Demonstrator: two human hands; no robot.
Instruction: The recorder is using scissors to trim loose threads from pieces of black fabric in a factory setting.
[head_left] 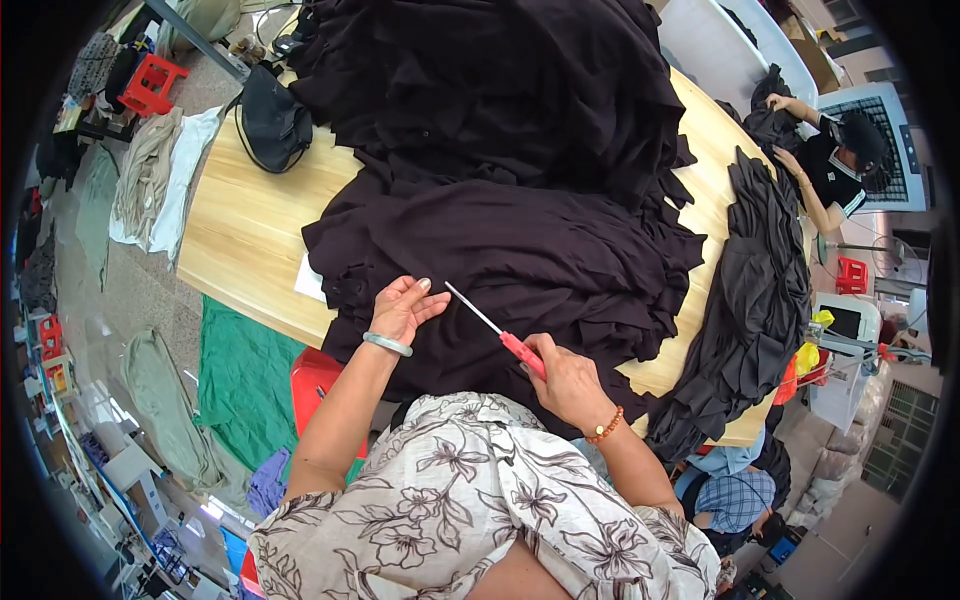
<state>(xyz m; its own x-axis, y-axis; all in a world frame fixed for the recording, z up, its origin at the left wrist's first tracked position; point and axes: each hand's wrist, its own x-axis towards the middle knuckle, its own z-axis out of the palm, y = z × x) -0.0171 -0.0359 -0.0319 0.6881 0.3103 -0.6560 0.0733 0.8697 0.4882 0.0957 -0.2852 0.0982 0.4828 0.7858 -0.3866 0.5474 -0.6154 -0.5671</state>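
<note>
My right hand [572,385] is closed around the red handle of a screwdriver [522,354], its thin metal shaft slanting up and left. The tip of the shaft lies close to the fingers of my left hand [402,312]. That hand is loosely bent, thumb and fingertips apart, and I see nothing in it. Under both hands spreads a heap of dark cloth pieces [480,240], with folds and ragged edges. It appears to be piled in layers, taller toward the far side.
The heap lies on a pale wooden table [240,225]. A black bag or cap [270,120] sits at its far left. More black cloth [750,290] runs along the right edge, where a co-worker [840,160] handles dark fabric. A red stool [318,390] stands by my left arm.
</note>
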